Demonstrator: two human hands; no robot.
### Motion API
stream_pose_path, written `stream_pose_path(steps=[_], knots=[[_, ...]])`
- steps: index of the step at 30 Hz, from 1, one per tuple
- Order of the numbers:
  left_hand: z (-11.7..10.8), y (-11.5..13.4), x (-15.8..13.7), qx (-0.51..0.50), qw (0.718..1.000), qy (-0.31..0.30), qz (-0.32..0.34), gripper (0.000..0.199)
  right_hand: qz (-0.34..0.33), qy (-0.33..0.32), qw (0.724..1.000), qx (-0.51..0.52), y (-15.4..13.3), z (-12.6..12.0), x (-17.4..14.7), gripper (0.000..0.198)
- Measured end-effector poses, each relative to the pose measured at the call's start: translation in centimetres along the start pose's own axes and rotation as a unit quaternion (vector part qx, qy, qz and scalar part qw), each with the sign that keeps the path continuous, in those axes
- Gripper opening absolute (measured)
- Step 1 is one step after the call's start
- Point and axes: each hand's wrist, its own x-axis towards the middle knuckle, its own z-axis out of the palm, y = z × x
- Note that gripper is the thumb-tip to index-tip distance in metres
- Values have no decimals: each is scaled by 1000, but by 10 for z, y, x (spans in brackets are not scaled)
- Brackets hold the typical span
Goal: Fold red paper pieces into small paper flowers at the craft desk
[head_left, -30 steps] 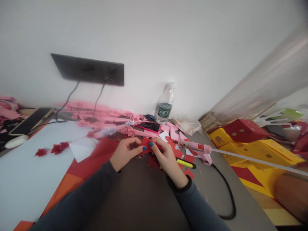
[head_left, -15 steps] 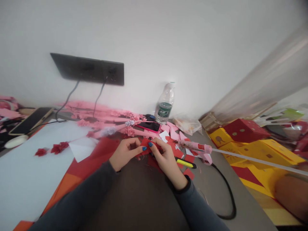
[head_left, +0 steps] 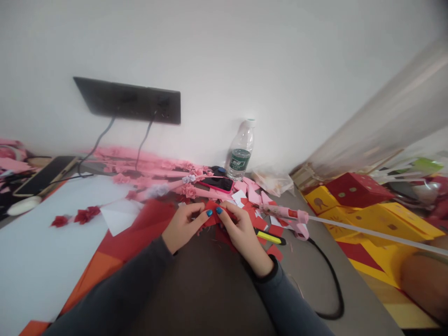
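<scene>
A small piece of red paper (head_left: 211,215) is pinched between both hands over the grey table. My left hand (head_left: 185,225) grips its left side with thumb and fingers. On the other side, my right hand (head_left: 241,228) holds it with the thumb on top; the two thumbs nearly meet. Loose red paper squares (head_left: 275,230) lie to the right of my right hand, along with a yellow and black utility knife (head_left: 269,237). Beyond them rests a pink glue gun (head_left: 285,213) with a long white glue stick in its back. My fingertips hide part of the paper.
Pink paper flower stems (head_left: 161,164) lie along the wall, near a phone (head_left: 220,183) and a water bottle (head_left: 241,156). White sheets (head_left: 38,252) and red paper (head_left: 140,228) cover the left. Yellow and red boxes (head_left: 381,219) stand right. The glue gun's black cord (head_left: 338,284) curves across the table.
My left hand and forearm have shifted slightly to the right. Both hands keep hold of the red paper, and the things around stay where they were.
</scene>
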Motion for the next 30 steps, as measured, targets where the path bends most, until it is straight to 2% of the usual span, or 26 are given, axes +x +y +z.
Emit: stream_pose_path(steps=[3, 7, 13, 18, 22, 25, 30], knots=[[1, -1, -1, 13, 1000, 16, 9, 42, 2, -22, 1000, -5, -1, -2, 1, 43], [2, -1, -1, 26, 1000, 5, 6, 32, 3, -36, 999, -6, -1, -2, 1, 44], [3, 2, -2, 68, 996, 6, 56, 30, 5, -44, 999, 0, -2, -3, 0, 45], [4, 1, -3, -9, 999, -1, 32, 39, 12, -109, 994, 11, -5, -10, 2, 43], [4, 2, -2, -66, 998, 1, -9, 47, 20, -81, 996, 18, -3, -12, 3, 45], [3, 5, -2, -34, 999, -4, 14, 43, 23, -70, 997, 25, -2, -13, 3, 45], [0, 5, -1, 19, 999, 1, 36, 38, 18, -111, 993, 27, -5, -18, 3, 34]])
